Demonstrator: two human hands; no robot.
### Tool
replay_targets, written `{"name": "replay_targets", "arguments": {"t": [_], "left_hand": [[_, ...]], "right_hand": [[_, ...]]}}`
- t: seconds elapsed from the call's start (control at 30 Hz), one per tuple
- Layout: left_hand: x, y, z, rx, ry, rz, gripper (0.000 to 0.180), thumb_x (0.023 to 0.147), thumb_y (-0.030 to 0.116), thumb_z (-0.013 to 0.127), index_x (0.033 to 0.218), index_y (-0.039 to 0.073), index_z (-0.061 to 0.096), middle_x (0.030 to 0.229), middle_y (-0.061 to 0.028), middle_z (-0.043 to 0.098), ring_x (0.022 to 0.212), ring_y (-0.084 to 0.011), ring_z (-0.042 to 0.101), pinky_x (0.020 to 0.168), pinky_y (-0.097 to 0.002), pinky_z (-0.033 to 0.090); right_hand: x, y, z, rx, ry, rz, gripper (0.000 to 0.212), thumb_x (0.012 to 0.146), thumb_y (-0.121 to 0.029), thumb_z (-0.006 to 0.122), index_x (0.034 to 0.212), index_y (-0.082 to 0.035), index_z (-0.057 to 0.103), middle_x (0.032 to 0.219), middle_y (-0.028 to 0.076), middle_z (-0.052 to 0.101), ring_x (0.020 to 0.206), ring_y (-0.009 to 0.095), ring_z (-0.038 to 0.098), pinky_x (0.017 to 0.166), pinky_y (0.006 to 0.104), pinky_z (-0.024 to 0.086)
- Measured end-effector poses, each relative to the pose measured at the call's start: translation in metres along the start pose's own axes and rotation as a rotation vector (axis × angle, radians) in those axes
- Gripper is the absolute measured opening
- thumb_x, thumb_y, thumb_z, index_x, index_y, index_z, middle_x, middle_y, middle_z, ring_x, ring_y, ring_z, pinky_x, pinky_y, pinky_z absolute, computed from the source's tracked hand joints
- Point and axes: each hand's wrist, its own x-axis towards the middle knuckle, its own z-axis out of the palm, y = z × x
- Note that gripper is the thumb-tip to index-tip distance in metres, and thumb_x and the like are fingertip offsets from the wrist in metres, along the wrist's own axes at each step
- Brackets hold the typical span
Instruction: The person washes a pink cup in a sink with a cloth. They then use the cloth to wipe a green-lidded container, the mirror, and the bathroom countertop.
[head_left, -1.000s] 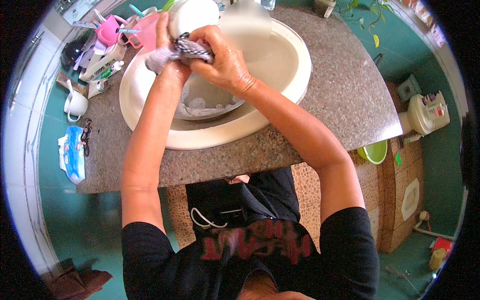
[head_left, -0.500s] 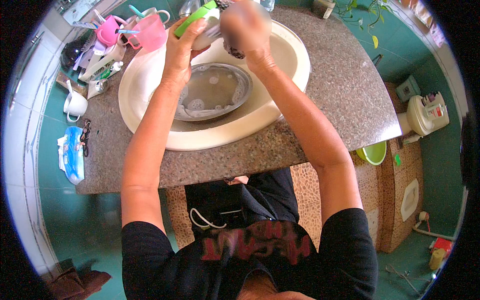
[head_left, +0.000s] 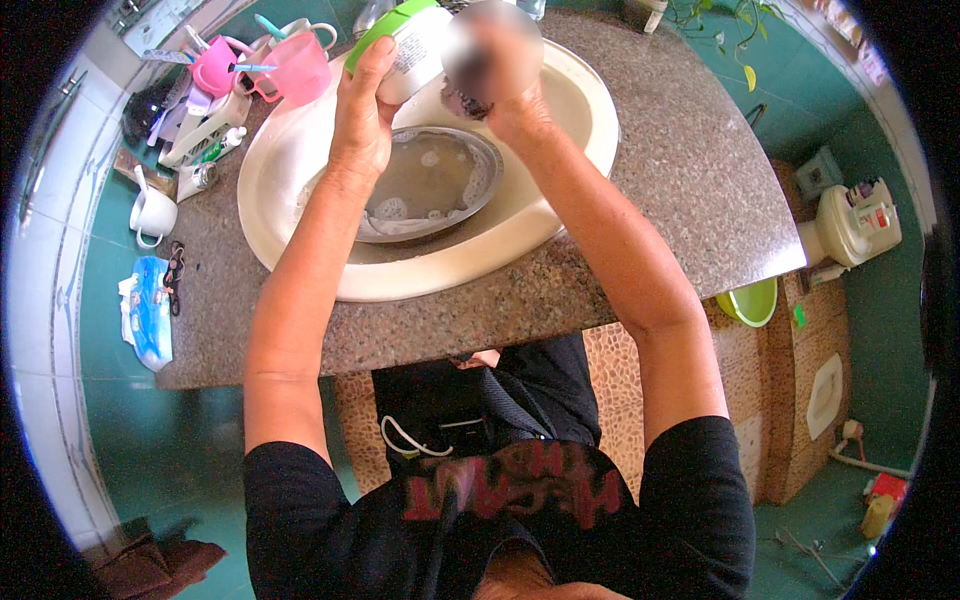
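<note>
My left hand [head_left: 362, 125] is closed round a white tub [head_left: 415, 58] with a bright green rim. The tub is tilted over the far side of the cream sink [head_left: 590, 100], its printed side facing up. Close beside it, my right hand [head_left: 518, 110] grips a dark, rough-textured scrubber [head_left: 468, 102]. A blurred patch hides most of the fingers of this hand and part of the scrubber. Below both hands, a round metal basin [head_left: 490, 205] sits in the sink, holding cloudy water with patches of suds.
Pink cups [head_left: 300, 70] with toothbrushes crowd the counter's left side, near a toothpaste tube [head_left: 222, 145] and a white mug [head_left: 152, 213]. A blue tissue pack [head_left: 150, 310] lies at the left edge. The speckled stone counter [head_left: 690, 190] surrounds the sink. A green basin [head_left: 752, 303] stands low at right.
My left hand has turned the white tub, so its printed side now shows more. My right hand with the scrubber has shifted only slightly beside it.
</note>
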Motion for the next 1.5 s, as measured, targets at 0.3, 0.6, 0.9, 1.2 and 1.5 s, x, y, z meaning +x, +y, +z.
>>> {"name": "replay_targets", "arguments": {"t": [0.3,0.6,0.9,1.2,1.5], "left_hand": [[0.019,-0.013,-0.056,0.272,0.149,0.23,0.07,0.078,0.03,0.078,0.128,0.0,0.041,0.116,-0.0091,0.053,0.105,-0.0167,0.053,0.095,-0.0314,0.041],[0.013,-0.004,-0.059,0.295,0.086,0.071,0.075,0.075,0.03,0.08,0.129,-0.003,0.04,0.116,-0.0091,0.053,0.104,-0.0156,0.053,0.093,-0.0291,0.041],[0.015,-0.007,-0.052,0.478,-0.01,0.231,0.076,0.07,0.025,0.085,0.126,-0.002,0.041,0.113,-0.009,0.055,0.102,-0.0141,0.055,0.089,-0.027,0.047],[0.026,-0.002,-0.069,0.503,0.177,0.226,0.063,0.08,0.036,0.076,0.123,-0.002,0.05,0.109,-0.0067,0.058,0.097,-0.0121,0.055,0.088,-0.0274,0.044],[0.012,-0.002,-0.043,0.191,0.222,0.092,0.046,0.086,0.038,0.067,0.116,0.004,0.061,0.106,-0.0018,0.062,0.096,-0.0111,0.056,0.088,-0.0278,0.043]], "right_hand": [[-0.032,-0.091,0.004,1.481,-0.182,1.107,0.034,0.091,-0.032,0.053,0.111,-0.005,0.056,0.096,0.009,0.066,0.081,0.021,0.066,0.072,0.0365,0.056],[-0.023,-0.077,0.003,1.296,0.138,0.884,0.026,0.086,-0.016,0.059,0.109,-0.007,0.055,0.091,0.005,0.061,0.079,0.017,0.06,0.07,0.0317,0.05],[-0.025,-0.082,0.007,1.482,-0.015,1.158,0.034,0.094,-0.036,0.041,0.102,-0.008,0.059,0.088,0.01,0.066,0.073,0.023,0.065,0.065,0.0382,0.054],[-0.027,-0.08,0.007,1.37,-0.05,0.993,0.02,0.086,-0.024,0.052,0.091,-0.004,0.055,0.075,0.01,0.059,0.061,0.019,0.058,0.056,0.0331,0.049],[0.016,-0.012,-0.035,1.023,0.121,0.553,0.023,0.088,-0.017,0.054,0.106,-0.004,0.061,0.074,0.0,0.057,0.063,0.007,0.052,0.056,0.0232,0.042]]}}
